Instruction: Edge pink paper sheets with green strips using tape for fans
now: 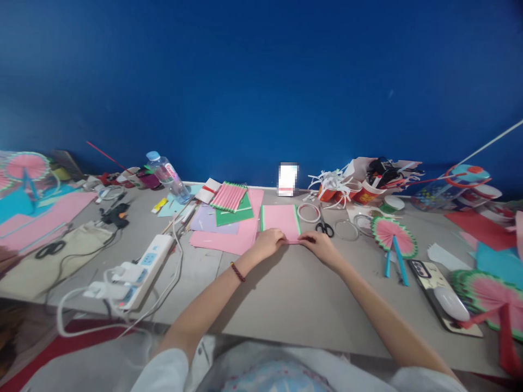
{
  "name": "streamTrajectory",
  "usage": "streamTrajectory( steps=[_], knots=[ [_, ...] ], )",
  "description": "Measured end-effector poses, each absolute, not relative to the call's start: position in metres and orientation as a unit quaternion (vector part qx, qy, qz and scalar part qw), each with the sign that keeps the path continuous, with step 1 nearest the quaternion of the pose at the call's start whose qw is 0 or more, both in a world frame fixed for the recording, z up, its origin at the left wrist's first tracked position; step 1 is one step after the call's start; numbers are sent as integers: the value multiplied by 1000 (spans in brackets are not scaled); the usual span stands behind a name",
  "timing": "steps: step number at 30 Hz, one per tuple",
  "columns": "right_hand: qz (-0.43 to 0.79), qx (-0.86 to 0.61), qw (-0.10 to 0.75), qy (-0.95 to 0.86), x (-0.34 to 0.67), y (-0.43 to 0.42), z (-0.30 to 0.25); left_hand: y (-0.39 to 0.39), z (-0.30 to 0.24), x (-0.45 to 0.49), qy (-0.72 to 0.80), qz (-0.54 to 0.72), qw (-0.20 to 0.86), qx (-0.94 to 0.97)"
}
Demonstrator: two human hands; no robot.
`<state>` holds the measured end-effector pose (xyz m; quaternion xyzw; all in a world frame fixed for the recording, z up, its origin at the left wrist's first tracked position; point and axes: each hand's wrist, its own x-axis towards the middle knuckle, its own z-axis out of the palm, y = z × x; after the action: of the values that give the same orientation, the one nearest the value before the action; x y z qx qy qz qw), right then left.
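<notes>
A pink sheet of paper [280,219] with green strips down its left and right sides lies flat on the table in front of me. Its near edge is folded into a narrow strip. My left hand [268,243] pinches the left end of that fold, and my right hand [322,248] pinches the right end; the fingertips partly hide the corners. A pleated pink and green paper piece [229,196] rests on a green sheet [233,216] to the left. Beyond my right hand lie black-handled scissors [324,228] and a roll of tape [309,213].
On the left are a power strip [147,272] with cables, a tilted water bottle [168,175] and a glue gun [115,216]. To the right are a finished paper fan [394,237], a phone [425,283] under a white mouse [451,304], and cups [368,191] of tools and paper scraps.
</notes>
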<state>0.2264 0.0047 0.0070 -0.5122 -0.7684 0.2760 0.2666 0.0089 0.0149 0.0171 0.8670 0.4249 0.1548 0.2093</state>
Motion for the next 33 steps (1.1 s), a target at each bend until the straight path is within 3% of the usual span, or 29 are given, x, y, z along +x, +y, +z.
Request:
streamTrajectory(
  steps=[6, 14, 21, 33],
  knots=[
    [323, -540, 210, -748, 227, 15, 18, 26, 19, 5, 432, 161, 293, 838],
    [329, -551, 201, -741, 228, 22, 13, 30, 27, 5, 433, 139, 328, 828],
    [336, -551, 209, -735, 227, 21, 16, 35, 34, 21, 439, 92, 264, 854],
    [355, -550, 192, -731, 231, 25, 16, 43, 25, 31, 429, 128, 330, 831]
  ],
)
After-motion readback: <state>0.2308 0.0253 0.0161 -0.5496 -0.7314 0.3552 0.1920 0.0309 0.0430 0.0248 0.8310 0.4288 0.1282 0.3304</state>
